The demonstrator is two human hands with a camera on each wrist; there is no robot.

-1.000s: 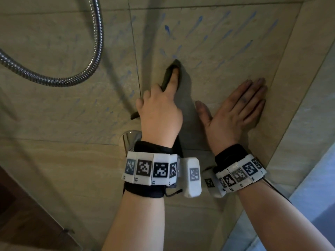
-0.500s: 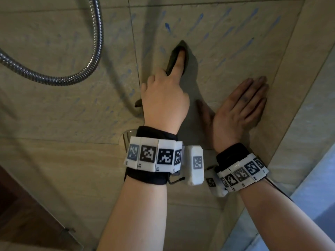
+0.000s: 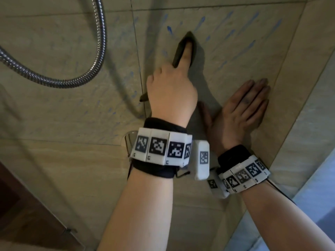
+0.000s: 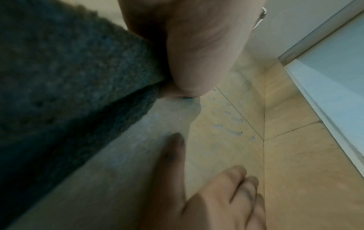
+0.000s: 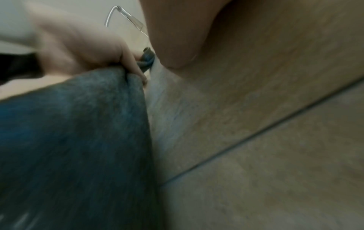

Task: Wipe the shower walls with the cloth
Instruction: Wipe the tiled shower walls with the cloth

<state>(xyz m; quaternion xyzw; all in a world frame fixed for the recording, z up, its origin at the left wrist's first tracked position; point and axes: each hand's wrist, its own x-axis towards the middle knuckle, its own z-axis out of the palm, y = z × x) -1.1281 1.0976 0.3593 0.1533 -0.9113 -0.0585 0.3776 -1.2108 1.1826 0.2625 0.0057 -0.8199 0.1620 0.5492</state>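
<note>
The dark cloth (image 3: 183, 49) is gripped and pressed on the shower wall (image 3: 235, 57) by the left hand (image 3: 172, 91), forefinger extended; the right hand (image 3: 243, 107) is laid flat, fingers straight.

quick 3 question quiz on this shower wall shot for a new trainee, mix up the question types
1. True or false: the right hand holds the cloth.
2. The blue streaks still on the tiled wall lie mostly: A) above and right of the cloth, B) below both wrists, C) on the shower hose.
3. Fill in: the left hand presses the cloth to the wall with its ____ finger stretched out.

Key
1. False; the left hand grips it, while the right hand lies flat on the wall.
2. A
3. index
</note>
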